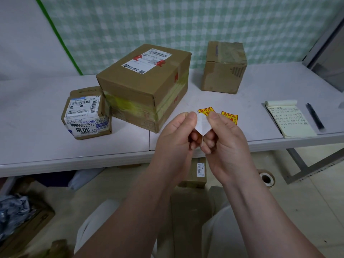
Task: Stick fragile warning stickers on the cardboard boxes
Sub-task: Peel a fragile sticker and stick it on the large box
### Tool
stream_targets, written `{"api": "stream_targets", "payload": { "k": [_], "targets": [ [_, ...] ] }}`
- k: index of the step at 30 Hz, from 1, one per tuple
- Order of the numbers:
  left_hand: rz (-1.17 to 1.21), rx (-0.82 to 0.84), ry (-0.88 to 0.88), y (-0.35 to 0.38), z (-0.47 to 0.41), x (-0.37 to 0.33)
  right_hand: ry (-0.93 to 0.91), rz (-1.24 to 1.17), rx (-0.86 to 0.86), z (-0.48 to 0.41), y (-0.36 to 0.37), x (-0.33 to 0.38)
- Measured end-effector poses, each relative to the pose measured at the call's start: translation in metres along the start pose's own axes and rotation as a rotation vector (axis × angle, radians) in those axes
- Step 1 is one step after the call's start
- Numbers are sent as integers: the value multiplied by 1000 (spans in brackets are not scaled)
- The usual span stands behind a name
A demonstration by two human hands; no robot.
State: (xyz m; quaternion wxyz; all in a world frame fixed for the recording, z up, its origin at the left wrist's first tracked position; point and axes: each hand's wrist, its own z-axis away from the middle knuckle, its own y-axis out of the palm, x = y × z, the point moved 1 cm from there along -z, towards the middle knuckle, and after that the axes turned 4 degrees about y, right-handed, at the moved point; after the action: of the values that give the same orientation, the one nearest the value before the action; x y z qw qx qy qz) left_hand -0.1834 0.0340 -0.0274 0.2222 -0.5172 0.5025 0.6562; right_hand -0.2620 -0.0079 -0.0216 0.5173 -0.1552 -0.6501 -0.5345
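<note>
My left hand (173, 135) and right hand (227, 138) pinch one sticker (202, 123), white backing toward me, corner down. The big box (143, 86) stands on the tabletop (55, 149) just beyond and left of them; my left hand is nearer.

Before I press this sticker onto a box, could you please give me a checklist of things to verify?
1. Grip: left hand and right hand both pinch the sticker by its upper edge: ok.
2. Backing off: only its white side shows: cannot tell.
3. Bare spot: the large box has plain brown cardboard beside its label: ok.
4. Spares: two spare stickers lie on the table behind the hands: ok.
5. Fragile sticker on the small box: none visible: not ok.
</note>
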Motion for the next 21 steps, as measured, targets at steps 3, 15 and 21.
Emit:
{"api": "stream_targets", "payload": {
  "k": [3, 15, 21],
  "targets": [
    [35, -7, -10, 2, 0, -1, 12, -80, 3, 2, 0, 1],
    [-137, -52, 32, -2, -4, -2, -203, 596, 57, 3, -13, 9],
    [-55, -42, 1, 0, -1, -5, -255, 714, -11, 4, -10, 13]
  ]
}}
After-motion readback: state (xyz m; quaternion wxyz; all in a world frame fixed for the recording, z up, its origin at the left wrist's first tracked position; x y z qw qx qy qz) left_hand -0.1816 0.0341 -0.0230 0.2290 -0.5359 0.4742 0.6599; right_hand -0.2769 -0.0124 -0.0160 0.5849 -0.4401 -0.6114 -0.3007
